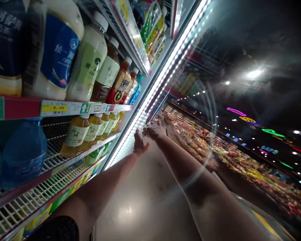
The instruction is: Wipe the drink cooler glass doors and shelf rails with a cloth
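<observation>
Both my arms stretch forward towards the bright light strip that edges the drinks cooler. My right hand presses a small crumpled whitish cloth near the strip, its fingers bent over it. Just to the left and lower, my left hand is open, thumb and fingers apart, with nothing in it. It is close to the strip; whether it touches cannot be made out.
Cooler shelves on the left carry a milk tea bottle, a light amber drink bottle and a large blue bottle, among others. A price rail fronts one shelf. Smooth floor lies below. Heaped goods line the right, under coloured lights.
</observation>
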A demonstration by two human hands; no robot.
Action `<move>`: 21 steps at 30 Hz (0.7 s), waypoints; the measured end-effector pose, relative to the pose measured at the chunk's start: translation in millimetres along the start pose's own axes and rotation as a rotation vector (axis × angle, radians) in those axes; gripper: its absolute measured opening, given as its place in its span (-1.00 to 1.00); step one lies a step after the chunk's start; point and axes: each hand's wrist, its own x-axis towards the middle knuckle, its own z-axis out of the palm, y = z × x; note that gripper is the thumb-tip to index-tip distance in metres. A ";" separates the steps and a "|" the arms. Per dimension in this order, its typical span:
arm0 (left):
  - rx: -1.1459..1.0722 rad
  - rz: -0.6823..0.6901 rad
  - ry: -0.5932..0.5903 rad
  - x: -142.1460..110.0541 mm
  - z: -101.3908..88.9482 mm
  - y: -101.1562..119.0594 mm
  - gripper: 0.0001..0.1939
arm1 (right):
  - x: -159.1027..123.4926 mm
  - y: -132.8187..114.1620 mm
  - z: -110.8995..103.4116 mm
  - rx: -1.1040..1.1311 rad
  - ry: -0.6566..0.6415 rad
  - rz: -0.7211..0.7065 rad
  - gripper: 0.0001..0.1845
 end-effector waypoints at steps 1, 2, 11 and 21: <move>0.008 -0.054 -0.008 -18.3 -2.9 2.3 0.05 | 5.6 4.7 -2.8 -0.021 0.017 0.004 -0.76; 0.042 -0.128 -0.079 -37.6 -6.1 6.8 0.03 | 12.1 10.7 -8.0 -0.033 0.035 0.022 -0.77; 0.149 -0.162 -0.739 -107.2 -36.8 64.4 0.50 | 67.8 24.3 -40.6 0.015 0.206 0.278 -0.70; 0.182 -0.119 -0.807 -98.4 -34.7 52.8 0.42 | 94.1 12.7 -23.4 -0.160 0.171 0.174 -0.61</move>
